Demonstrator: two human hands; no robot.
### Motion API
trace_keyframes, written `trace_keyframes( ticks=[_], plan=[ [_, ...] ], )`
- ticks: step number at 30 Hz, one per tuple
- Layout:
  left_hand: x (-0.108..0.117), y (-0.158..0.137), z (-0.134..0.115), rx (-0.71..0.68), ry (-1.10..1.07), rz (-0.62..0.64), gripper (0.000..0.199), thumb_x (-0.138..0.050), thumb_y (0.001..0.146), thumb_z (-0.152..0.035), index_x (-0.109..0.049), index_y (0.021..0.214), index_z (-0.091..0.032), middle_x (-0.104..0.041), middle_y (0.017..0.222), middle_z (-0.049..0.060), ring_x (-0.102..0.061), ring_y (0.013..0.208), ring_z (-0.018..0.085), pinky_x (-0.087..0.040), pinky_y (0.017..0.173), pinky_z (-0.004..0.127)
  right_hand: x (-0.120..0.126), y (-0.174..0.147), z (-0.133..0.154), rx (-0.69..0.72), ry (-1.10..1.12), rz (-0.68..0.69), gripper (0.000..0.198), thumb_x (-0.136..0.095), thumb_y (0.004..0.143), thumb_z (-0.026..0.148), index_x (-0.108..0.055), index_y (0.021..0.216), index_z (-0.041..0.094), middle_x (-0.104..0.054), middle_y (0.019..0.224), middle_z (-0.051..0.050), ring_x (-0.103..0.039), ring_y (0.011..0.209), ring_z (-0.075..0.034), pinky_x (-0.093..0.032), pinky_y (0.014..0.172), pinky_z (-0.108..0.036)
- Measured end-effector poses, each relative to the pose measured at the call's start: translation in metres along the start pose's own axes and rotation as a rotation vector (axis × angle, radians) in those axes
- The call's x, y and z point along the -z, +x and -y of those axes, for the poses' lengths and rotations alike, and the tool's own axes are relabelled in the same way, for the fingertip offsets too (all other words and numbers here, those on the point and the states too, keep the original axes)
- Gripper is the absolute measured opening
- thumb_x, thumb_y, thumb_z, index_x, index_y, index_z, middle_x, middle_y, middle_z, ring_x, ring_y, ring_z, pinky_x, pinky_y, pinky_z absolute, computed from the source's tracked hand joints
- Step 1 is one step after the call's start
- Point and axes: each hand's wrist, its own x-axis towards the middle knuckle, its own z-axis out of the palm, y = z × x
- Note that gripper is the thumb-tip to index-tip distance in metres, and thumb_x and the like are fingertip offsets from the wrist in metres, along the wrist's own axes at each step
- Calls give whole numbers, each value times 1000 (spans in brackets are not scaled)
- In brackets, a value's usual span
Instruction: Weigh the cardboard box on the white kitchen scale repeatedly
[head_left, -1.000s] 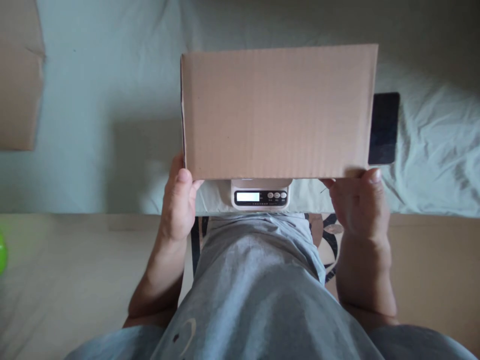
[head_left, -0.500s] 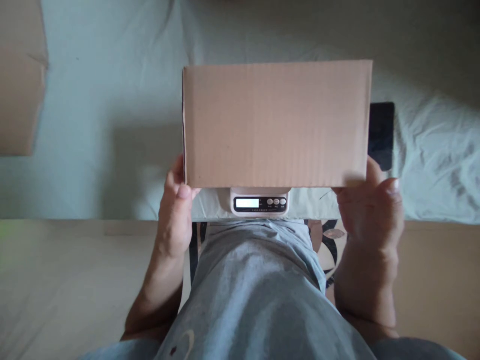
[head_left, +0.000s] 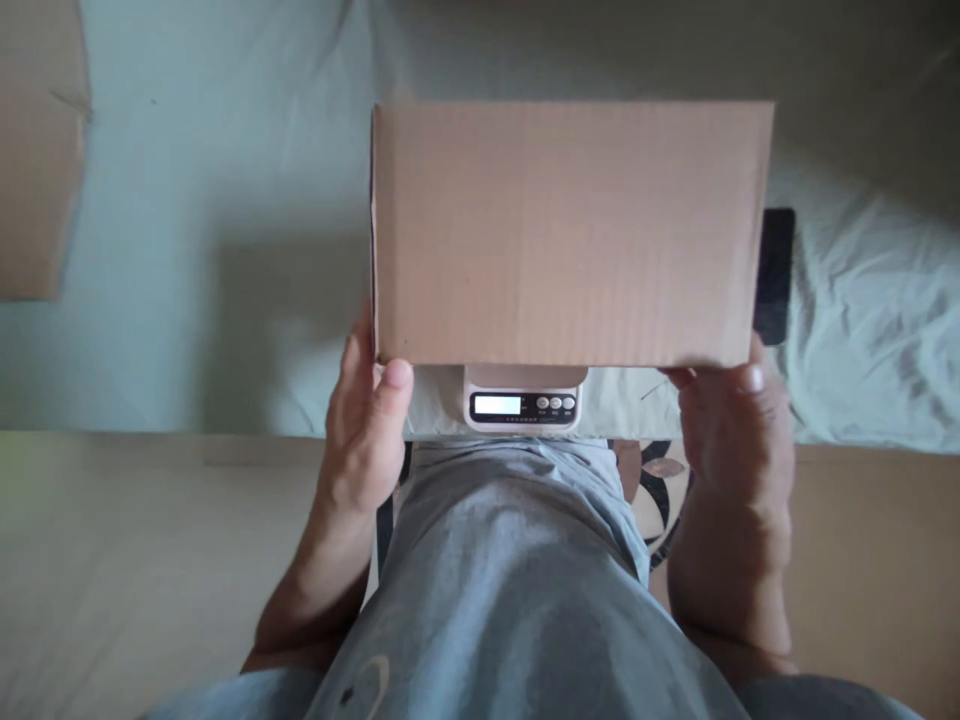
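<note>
A plain brown cardboard box (head_left: 570, 235) is held level between my two hands, above a white digital scale (head_left: 523, 408). My left hand (head_left: 367, 420) grips the box's near left corner, thumb at the front edge and fingers along the side. At the near right corner my right hand (head_left: 735, 430) holds on, its thumb by the front edge and some fingers hidden beneath. Only the scale's front shows, with a lit display and several round buttons; the box covers the rest. The digits on the display are too pale to read.
Pale green cloth (head_left: 285, 150) covers the surface under the scale. A dark phone-like slab (head_left: 777, 275) lies to the right, partly behind the box. Brown cardboard (head_left: 37, 190) lies at the far left. The covered surface's near edge runs just below the scale.
The box appears slightly larger and has shifted a little to the right and up in view, covering more of the dark slab. Both thumbs have moved a bit along its front corners.
</note>
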Motion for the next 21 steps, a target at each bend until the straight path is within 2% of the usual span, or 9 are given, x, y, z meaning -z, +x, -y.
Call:
trace_keyframes(
  ticks=[2, 3, 6, 8, 10, 13, 16, 21],
  plan=[
    [-4, 6, -5, -69, 56, -8, 49, -57, 88, -55, -57, 133, -35, -53, 145, -1, -44, 139, 30, -26, 125, 52, -4, 5, 5, 52, 14, -37, 36, -55, 80, 53, -72, 105, 33, -72, 116, -1, -61, 123, -28, -50, 106, -51],
    [-6, 11, -8, -109, 63, -7, 47, -56, 89, -55, -58, 132, -37, -54, 144, -3, -45, 139, 30, -29, 124, 52, -6, 9, 8, 77, 30, -42, 35, -55, 81, 52, -72, 106, 34, -71, 115, 0, -62, 121, -27, -50, 105, -50],
    [-9, 30, -18, -201, 36, 3, 38, -56, 89, -54, -61, 126, -43, -55, 141, -10, -43, 141, 28, -48, 111, 48, -13, 26, 18, 144, 83, -18, 34, -57, 80, 54, -70, 106, 36, -70, 111, 1, -63, 116, -23, -50, 106, -46],
    [-10, 47, -21, -215, 23, 7, 35, -57, 88, -55, -61, 123, -47, -54, 140, -14, -39, 143, 27, -53, 105, 46, -17, 40, 20, 163, 115, 15, 31, -60, 78, 55, -69, 102, 38, -68, 107, 2, -63, 112, -20, -49, 107, -43],
    [-11, 67, -18, -203, -1, -11, 38, -59, 86, -58, -59, 123, -48, -52, 140, -16, -34, 146, 25, -52, 106, 47, -21, 56, 16, 162, 132, 27, 30, -61, 77, 54, -68, 101, 38, -66, 105, 3, -63, 110, -19, -48, 107, -42],
    [-14, 96, -3, -163, -35, -60, 46, -63, 82, -62, -56, 124, -46, -49, 143, -12, -33, 146, 26, -50, 106, 53, -26, 80, 1, 107, 124, 25, 41, -63, 72, 57, -62, 106, 34, -64, 114, 2, -61, 114, -20, -48, 105, -43],
    [-17, 117, 18, -91, -18, -79, 54, -62, 81, -66, -53, 127, -40, -48, 146, -4, -36, 144, 30, -48, 105, 57, -28, 95, -16, 43, 40, 20, 48, -60, 73, 64, -59, 110, 32, -62, 123, 0, -58, 121, -23, -48, 105, -43],
    [-16, 125, 48, -1, 58, -67, 58, -53, 85, -70, -48, 133, -37, -44, 149, -1, -34, 146, 31, -44, 108, 57, -23, 98, -31, -25, -46, 65, 48, -59, 77, 65, -59, 117, 39, -63, 129, 3, -57, 125, -24, -48, 105, -44]
  ],
)
